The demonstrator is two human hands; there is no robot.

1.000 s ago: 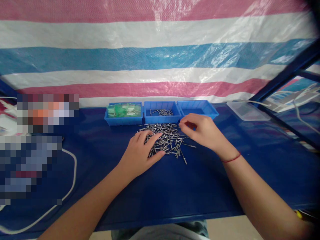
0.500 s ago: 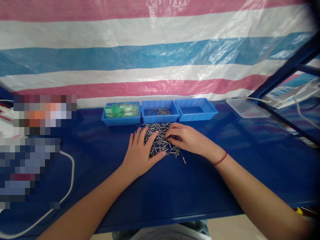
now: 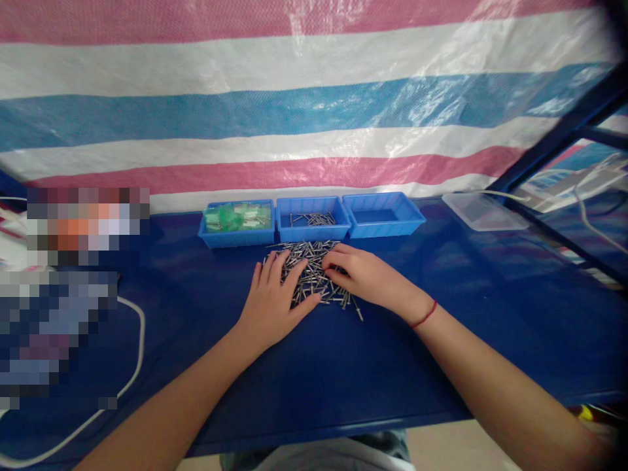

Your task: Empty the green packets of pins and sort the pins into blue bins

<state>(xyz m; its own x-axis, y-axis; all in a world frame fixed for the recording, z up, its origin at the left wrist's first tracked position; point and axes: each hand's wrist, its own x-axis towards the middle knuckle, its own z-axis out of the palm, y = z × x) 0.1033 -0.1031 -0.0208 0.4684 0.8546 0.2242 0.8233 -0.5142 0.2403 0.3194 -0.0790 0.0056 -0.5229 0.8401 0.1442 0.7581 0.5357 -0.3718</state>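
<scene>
A loose pile of metal blind rivets (image 3: 311,271) lies on the blue table in front of a row of bins. My left hand (image 3: 269,301) rests flat on the pile's left side, fingers spread, with nothing gripped. Over the right side, my right hand (image 3: 360,275) is curled, thumb and fingers pinched at the rivets; the fingertips are partly hidden among them. Behind the pile, the middle blue bin (image 3: 314,231) contains several rivets. The left blue bin (image 3: 238,240) holds green-tinted clear packets (image 3: 235,216), and the right blue bin (image 3: 387,227) shows its bare floor.
A translucent plastic lid (image 3: 485,212) lies at the back right near a blue metal frame (image 3: 549,147). A white cable (image 3: 142,333) curves across the table's left side, beside blurred-out items. Striped plastic sheeting (image 3: 275,111) hangs behind the bins.
My right hand has shifted slightly left over the rivets, still pinched. My left hand stays spread on the pile, its thumb and forefinger barely moved. The bins look unchanged.
</scene>
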